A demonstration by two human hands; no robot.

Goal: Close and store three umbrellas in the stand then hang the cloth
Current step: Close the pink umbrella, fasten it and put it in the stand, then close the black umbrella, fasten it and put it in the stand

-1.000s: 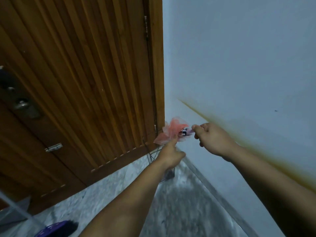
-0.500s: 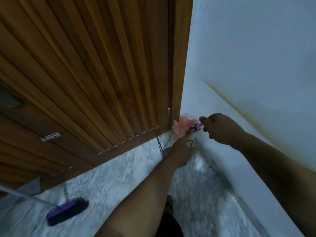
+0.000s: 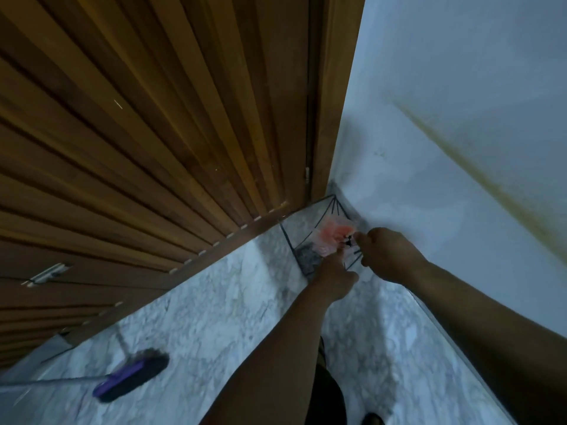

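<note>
— What do I have nearest?
— Left hand (image 3: 333, 276), fingers blurred, grip unclear, touching the crumpled pink-and-white cloth (image 3: 333, 237). Right hand (image 3: 388, 256) pinches its edge.
— Beyond the fingers?
— The black wire stand (image 3: 290, 240), cornered.

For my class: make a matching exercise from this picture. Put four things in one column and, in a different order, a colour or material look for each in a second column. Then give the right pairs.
Things:
1. door
2. floor
3. brush head
4. cloth

Looks:
A. pink
B. purple
C. brown slatted wood
D. grey-white marble

Pairs: 1-C, 2-D, 3-B, 4-A
</note>
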